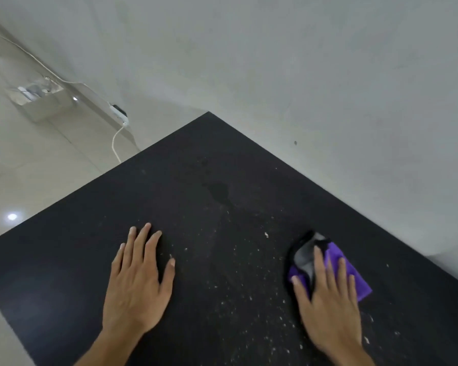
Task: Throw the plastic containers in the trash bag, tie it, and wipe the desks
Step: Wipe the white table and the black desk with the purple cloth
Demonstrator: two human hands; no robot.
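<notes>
Now two hands are lying flat on one black desk (196, 207), well apart. Left hand (138, 281) is resting bare, fingers spread, holding nothing. Right hand (328, 299) is pressing one purple-and-grey cloth (354, 276) near the desk's right edge, palm open. White crumbs (249, 286) are speckling the desk between them. No writing is showing.

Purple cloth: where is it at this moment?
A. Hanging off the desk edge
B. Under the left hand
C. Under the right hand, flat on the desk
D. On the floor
C: the right hand presses the purple cloth flat on the black desk.
</notes>
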